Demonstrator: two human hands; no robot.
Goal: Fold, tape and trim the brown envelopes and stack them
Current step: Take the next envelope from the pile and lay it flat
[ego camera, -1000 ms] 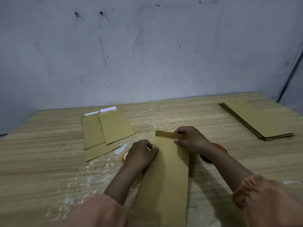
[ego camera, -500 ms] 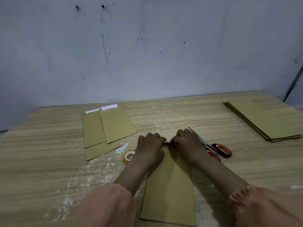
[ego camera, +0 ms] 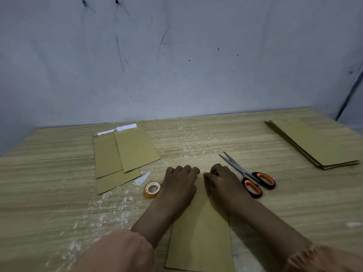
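Wooden table (ego camera: 59, 173), scuffed grey wall (ego camera: 176, 55)

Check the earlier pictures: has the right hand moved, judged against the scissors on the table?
Yes. The right hand has slid left along the envelope, off the scissors, whose handles it hid a second ago.
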